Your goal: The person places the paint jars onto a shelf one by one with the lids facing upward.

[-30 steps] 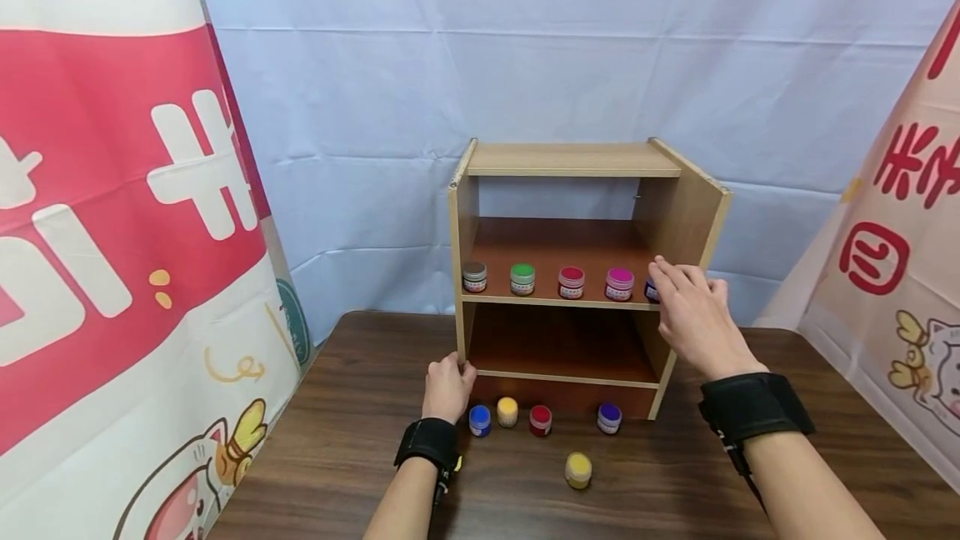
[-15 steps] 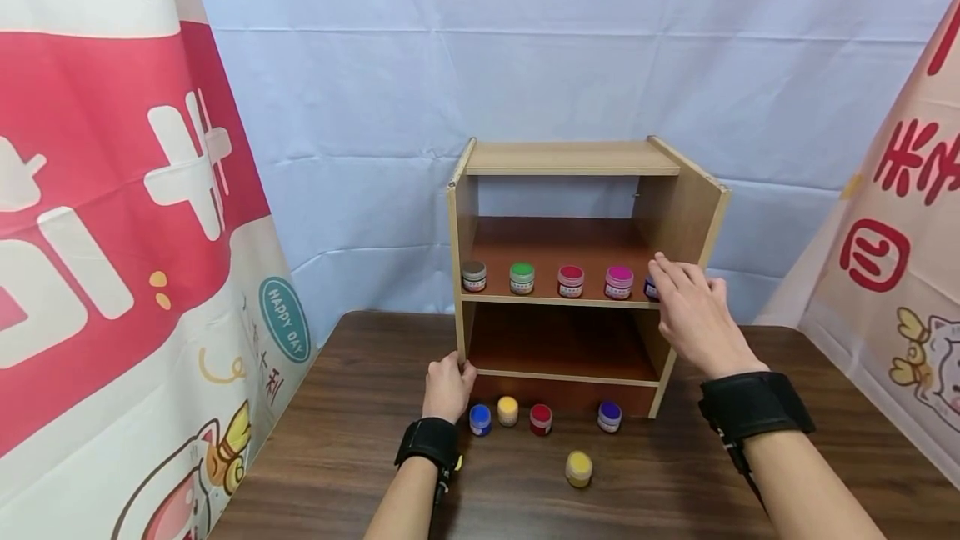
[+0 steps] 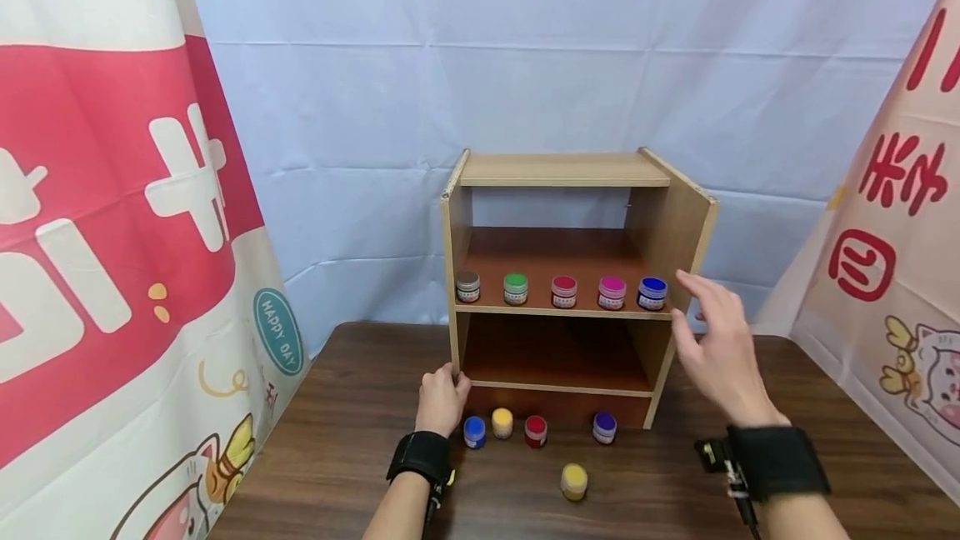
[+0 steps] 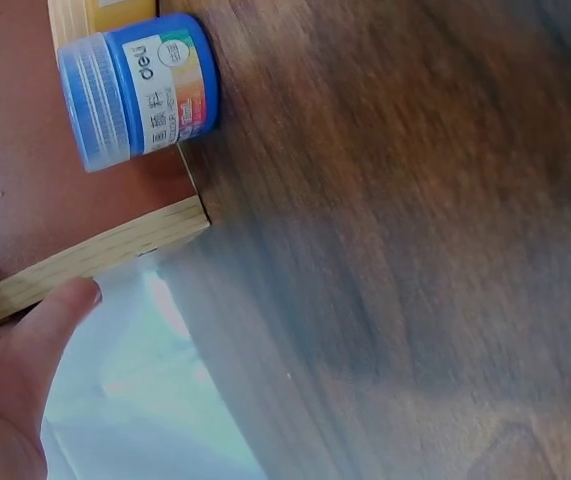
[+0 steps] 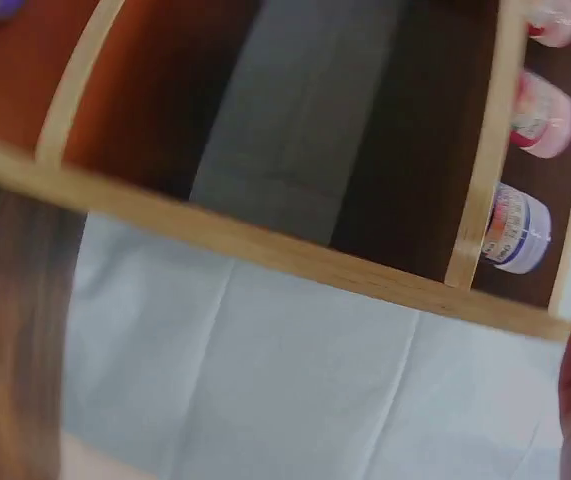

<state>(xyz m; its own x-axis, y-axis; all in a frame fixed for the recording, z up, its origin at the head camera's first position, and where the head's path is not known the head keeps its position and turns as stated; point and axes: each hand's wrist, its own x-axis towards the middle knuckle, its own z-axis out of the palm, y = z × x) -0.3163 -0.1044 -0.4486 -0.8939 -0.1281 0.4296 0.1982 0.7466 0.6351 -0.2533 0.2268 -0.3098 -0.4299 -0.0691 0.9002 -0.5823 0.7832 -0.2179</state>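
Observation:
A small wooden shelf [image 3: 558, 170] stands on the table, with paint jars lined up along its middle board. My left hand [image 3: 441, 401] grips the lower part of the shelf's left side panel; the left wrist view has the thumb [image 4: 60, 310] against the panel's edge. Just outside the right panel, my right hand [image 3: 722, 348] has thumb and fingers apart and holds nothing. Nearest to it on the board is a blue-lidded jar [image 3: 652, 293], seen also as a blue-lidded jar [image 5: 518, 230] in the right wrist view. A magenta-lidded jar [image 3: 612, 293] sits to its left.
Red [image 3: 564, 292], green [image 3: 516, 289] and grey-lidded jars [image 3: 468, 287] continue the row leftward. Before the shelf on the dark wooden table [image 3: 330, 448] are blue [image 3: 474, 432], orange-yellow [image 3: 502, 423], red [image 3: 536, 431] and purple jars [image 3: 604, 427]. A yellow jar [image 3: 574, 482] lies nearer the front.
My right hand has drawn away from the blue-lidded jar to the right, opening its fingers and uncovering the jar. The left hand keeps its grip on the panel. The head view has shifted slightly.

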